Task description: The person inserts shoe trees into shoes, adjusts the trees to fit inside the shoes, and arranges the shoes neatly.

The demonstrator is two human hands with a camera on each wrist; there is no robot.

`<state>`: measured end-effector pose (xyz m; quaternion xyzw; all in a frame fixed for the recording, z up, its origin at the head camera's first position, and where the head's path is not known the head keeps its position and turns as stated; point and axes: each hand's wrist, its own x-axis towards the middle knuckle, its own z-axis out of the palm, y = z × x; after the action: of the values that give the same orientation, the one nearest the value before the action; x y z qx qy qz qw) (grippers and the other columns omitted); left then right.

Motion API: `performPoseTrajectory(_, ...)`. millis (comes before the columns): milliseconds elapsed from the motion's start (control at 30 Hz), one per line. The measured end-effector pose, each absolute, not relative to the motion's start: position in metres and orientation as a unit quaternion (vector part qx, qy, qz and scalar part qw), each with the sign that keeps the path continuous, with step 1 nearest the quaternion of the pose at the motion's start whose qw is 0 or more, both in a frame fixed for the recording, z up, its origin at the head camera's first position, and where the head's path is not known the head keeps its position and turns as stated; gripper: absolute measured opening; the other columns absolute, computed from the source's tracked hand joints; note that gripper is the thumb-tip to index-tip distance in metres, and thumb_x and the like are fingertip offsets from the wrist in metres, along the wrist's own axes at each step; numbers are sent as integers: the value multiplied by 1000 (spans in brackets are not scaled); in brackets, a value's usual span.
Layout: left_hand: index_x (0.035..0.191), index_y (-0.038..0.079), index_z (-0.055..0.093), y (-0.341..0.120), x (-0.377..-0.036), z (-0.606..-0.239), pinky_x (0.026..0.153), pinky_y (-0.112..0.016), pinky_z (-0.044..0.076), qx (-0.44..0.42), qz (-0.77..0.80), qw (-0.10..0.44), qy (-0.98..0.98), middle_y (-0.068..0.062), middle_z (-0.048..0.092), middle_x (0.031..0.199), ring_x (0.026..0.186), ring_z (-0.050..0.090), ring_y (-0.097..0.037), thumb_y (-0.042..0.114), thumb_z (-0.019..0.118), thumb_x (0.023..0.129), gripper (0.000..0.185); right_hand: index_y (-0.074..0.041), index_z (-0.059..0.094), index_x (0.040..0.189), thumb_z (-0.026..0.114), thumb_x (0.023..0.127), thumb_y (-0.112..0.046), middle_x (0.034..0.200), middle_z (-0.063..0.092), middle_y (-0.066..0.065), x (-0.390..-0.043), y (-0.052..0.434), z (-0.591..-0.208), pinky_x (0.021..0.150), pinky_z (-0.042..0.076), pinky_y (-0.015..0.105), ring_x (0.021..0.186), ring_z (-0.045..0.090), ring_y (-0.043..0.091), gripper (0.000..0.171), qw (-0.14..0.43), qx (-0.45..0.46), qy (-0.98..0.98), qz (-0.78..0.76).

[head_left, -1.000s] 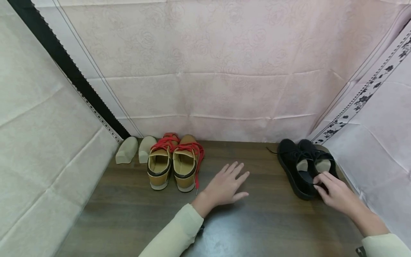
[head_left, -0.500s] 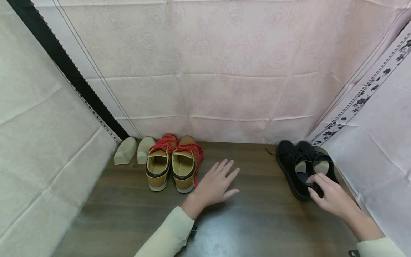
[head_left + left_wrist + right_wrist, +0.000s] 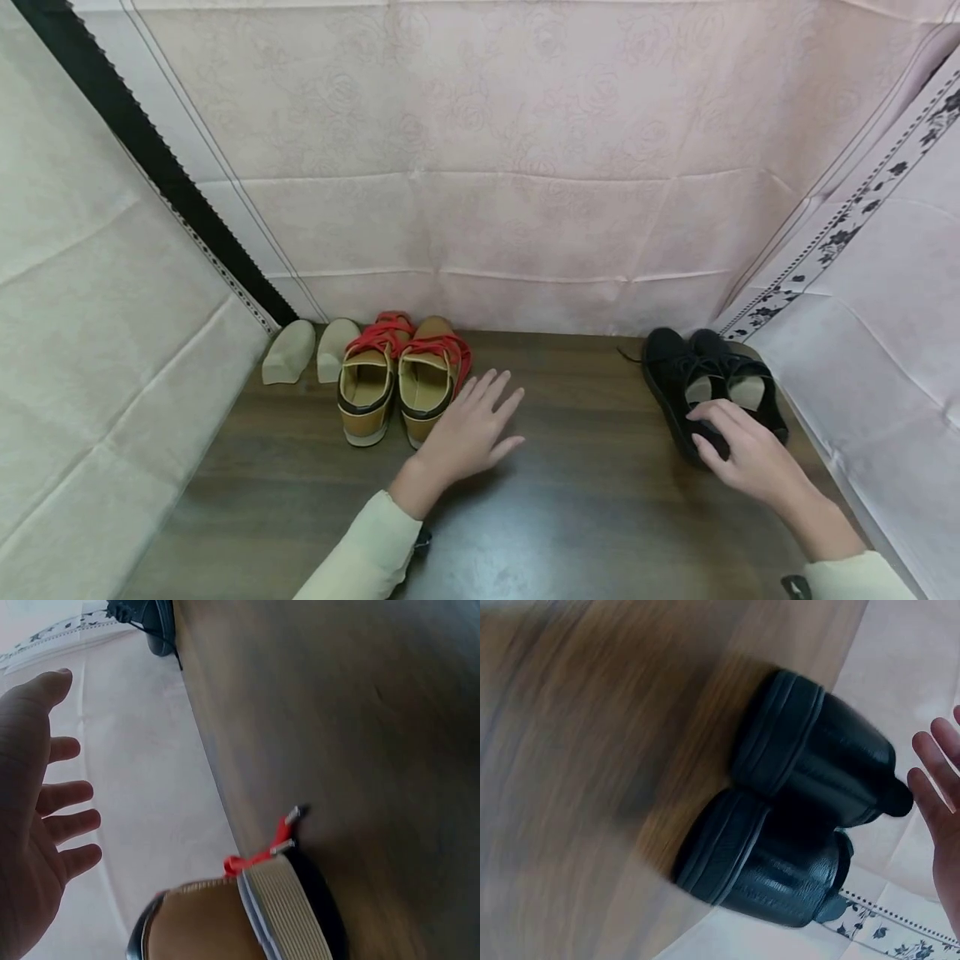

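My left hand [image 3: 463, 433] hovers over the floor with its fingers spread, holding nothing. In the head view it covers part of the right shoe's heel in a pair of tan shoes [image 3: 364, 423] with red laces. The left wrist view shows the heel of a tan shoe [image 3: 202, 922] below that hand, apart from it. My right hand [image 3: 750, 454] is over the heels of a pair of black lace-up shoes [image 3: 664, 354]. In the right wrist view its fingers [image 3: 928, 795] are fairly straight, close to the heel tab of one black shoe [image 3: 840, 750], gripping nothing visible.
Two pale toe-shaped shoe inserts [image 3: 290, 354] stand left of the tan shoes. Similar pale pieces [image 3: 747, 393] sit inside the black shoes. Pale patterned cloth [image 3: 480, 225] hangs behind and on both sides. Brown wood-look floor [image 3: 570, 383] lies between the two pairs.
My left hand has moved left, towards the tan shoes. My right hand has drifted slightly left over the black shoes' heels, its fingertips parting from a pinch. The shoes stay in place.
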<state>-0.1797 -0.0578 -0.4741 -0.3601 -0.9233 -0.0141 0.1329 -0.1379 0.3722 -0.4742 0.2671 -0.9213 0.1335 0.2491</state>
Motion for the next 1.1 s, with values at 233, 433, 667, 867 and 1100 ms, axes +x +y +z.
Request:
performPoseTrajectory(233, 153, 12, 50, -78, -179, -474, 119, -54, 37, -344, -23, 134, -929, -19, 44, 160, 148, 42, -39, 48, 63, 101, 65, -10, 70, 117, 76, 78, -10, 116, 67, 4, -141, 355, -471, 86, 46, 36, 104, 65, 24, 40, 264, 276, -916, 122)
performPoseTrajectory(433, 151, 10, 52, -94, -177, -476, 118, -54, 40, -335, -17, 150, -930, -20, 47, 157, 146, 44, -40, 43, 67, 99, 64, -7, 70, 117, 69, 83, -16, 115, 67, 7, -146, 347, -472, 87, 45, 36, 105, 64, 25, 35, 275, 281, -911, 125)
performPoseTrajectory(667, 147, 7, 55, -111, -176, -477, 115, -55, 43, -329, -26, 173, -928, -21, 51, 152, 141, 50, -41, 39, 74, 95, 64, -7, 70, 121, 61, 92, -25, 123, 66, 9, -147, 331, -475, 88, 51, 44, 112, 64, 27, 35, 271, 280, -913, 122)
performPoseTrajectory(867, 143, 8, 60, -124, -179, -477, 113, -53, 45, -323, -22, 203, -924, -21, 57, 144, 134, 55, -40, 38, 79, 92, 62, -7, 67, 129, 63, 93, -27, 138, 62, 10, -148, 311, -478, 89, 56, 48, 122, 61, 28, 41, 255, 278, -918, 125)
performPoseTrajectory(1100, 137, 6, 64, -134, -181, -481, 107, -55, 49, -331, -33, 219, -917, -22, 62, 135, 127, 59, -41, 35, 81, 89, 59, -8, 65, 133, 64, 93, -29, 146, 58, 12, -151, 291, -482, 103, 48, 44, 128, 60, 28, 45, 245, 298, -916, 113)
